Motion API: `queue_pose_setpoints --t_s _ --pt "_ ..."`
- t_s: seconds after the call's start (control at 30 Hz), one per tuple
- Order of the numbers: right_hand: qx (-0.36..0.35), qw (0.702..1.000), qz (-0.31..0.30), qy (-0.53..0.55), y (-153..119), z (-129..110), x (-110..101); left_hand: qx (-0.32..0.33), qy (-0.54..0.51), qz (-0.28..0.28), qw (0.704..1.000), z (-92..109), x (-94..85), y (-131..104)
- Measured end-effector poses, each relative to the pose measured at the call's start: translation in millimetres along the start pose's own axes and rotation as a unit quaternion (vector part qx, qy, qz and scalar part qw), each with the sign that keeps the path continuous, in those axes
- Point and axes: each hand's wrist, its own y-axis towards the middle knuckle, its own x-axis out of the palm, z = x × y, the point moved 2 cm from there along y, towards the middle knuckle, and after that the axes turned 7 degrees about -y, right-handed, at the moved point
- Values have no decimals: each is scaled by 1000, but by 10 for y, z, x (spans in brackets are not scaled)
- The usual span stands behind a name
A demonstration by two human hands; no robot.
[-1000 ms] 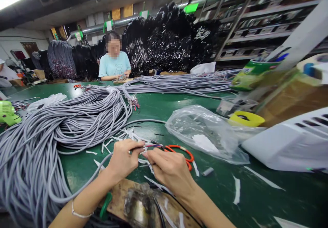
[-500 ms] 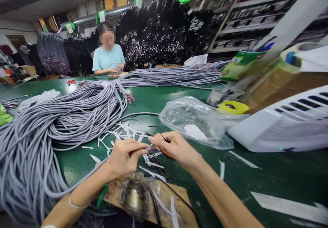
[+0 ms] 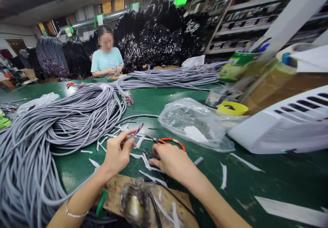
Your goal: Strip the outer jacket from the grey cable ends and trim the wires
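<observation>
Between thumb and forefinger, my left hand (image 3: 118,154) pinches the end of a grey cable, where twisted coloured wires (image 3: 139,129) stick out at the top. The rest of that cable runs back under my left forearm toward the large grey cable bundle (image 3: 84,108). My right hand (image 3: 167,158) is lowered over the table, with its fingers curled around dark-handled tool parts; what they hold is partly hidden. Orange-handled scissors (image 3: 176,141) lie just beyond the right knuckles. White strips (image 3: 143,158) are scattered between and beyond the hands.
A wooden board (image 3: 115,187) with a metal lump (image 3: 135,204) stands in front of me. A clear plastic bag (image 3: 192,122), yellow tape roll (image 3: 232,108) and white vented casing (image 3: 276,129) are on the right. Across the green table (image 3: 146,100) sits a person (image 3: 107,59).
My hands have moved apart. The left one moved slightly left with the wires now pointing up; the right one dropped toward the table, and the orange-handled scissors show more fully.
</observation>
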Motion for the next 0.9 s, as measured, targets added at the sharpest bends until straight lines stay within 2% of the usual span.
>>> queue_pose_setpoints --t_s 0.07,0.2,0.33,0.43,0.5,0.6,0.67,0.8,0.9 --pt "-8 999 -26 -34 -32 -79 7 -21 -39 -3 999 -22 4 10" --pt "-28 999 21 -25 -53 -100 83 -60 -166 -57 983 -54 28 33" --pt "-37 995 92 24 -19 44 97 -12 -240 -74 968 -55 23 28" --pt "-34 972 191 134 -10 96 -58 59 -198 -48 977 -47 -2 -2" --pt "-58 946 226 223 -31 62 -177 120 -137 -22 983 -17 -21 -27" --pt "-102 925 227 288 -78 -41 -289 203 -40 -3 978 64 -31 -62" --pt "-119 916 233 303 -103 -95 -317 231 14 -11 973 115 -20 -81" --pt "-152 898 236 338 -118 -142 -307 246 61 -40 967 152 7 -104" --pt "-153 893 216 364 -112 -146 -277 242 70 -56 966 130 13 -111"
